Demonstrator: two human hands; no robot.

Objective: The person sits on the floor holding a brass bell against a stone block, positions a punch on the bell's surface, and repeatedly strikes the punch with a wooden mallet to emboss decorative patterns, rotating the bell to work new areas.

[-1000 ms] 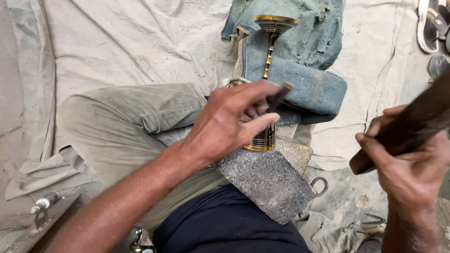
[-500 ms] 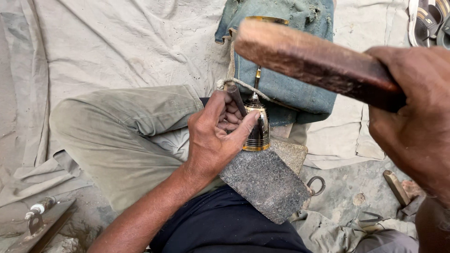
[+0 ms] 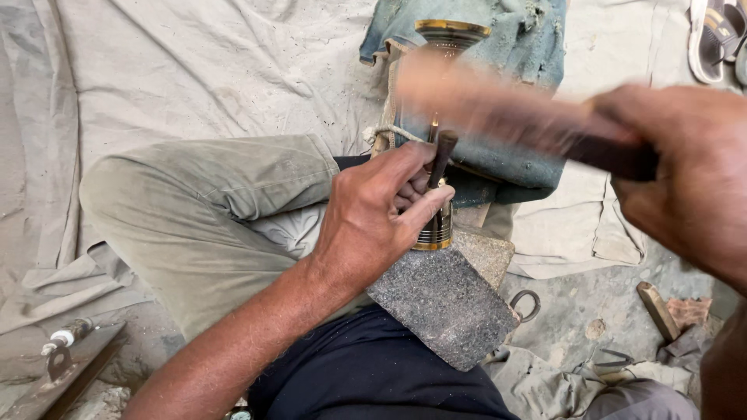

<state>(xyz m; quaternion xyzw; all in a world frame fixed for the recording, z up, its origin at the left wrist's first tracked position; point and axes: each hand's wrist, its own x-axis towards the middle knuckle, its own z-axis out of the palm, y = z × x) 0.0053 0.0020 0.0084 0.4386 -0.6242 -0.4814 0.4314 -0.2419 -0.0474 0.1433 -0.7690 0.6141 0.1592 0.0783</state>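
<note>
My left hand [image 3: 377,210] grips a thin dark punch [image 3: 441,155] upright against a small ribbed brass piece [image 3: 436,229], which stands on a rough grey stone block [image 3: 443,303] resting on my lap. My right hand [image 3: 685,175] is closed on the dark handle of a wooden mallet [image 3: 498,105], whose blurred head hangs above and just right of the punch. Behind the mallet, a larger brass vessel [image 3: 451,31] lies wrapped in blue-green cloth [image 3: 506,47].
Pale canvas sheeting [image 3: 194,70] covers the ground. Sandals [image 3: 712,39] lie at the top right. A metal ring [image 3: 529,305], a wood scrap [image 3: 657,309] and a brick chip [image 3: 689,311] sit on the dirt at right. A tool [image 3: 66,338] lies at lower left.
The mallet, off to the right a second ago, swung up and across, and now is blurred in motion above the punch. My left hand keeps the punch on the brass piece.
</note>
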